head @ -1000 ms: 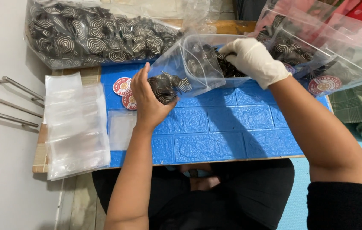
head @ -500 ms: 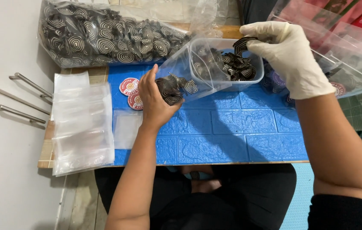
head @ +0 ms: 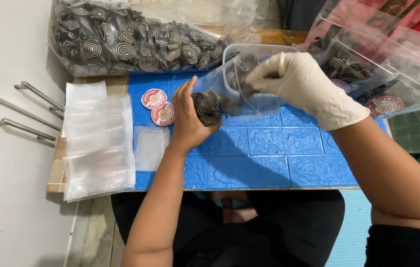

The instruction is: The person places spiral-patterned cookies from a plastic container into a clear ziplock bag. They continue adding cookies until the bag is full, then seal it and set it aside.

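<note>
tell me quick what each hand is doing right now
Left hand: bare, closed on a small clear bag partly filled with spiral snacks.
Right hand: gloved, fingers pinched on snacks at the bag's mouth.

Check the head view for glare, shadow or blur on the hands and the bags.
Head view: lighting even and soft; sharp throughout. White glare streaks on the big bag of spiral snacks and the clear bags at top right. The gloved right hand is bright but not blown out. The left hand and forearms cast faint shadows on the blue mat. Mild wide-angle bowing at the edges.
</note>
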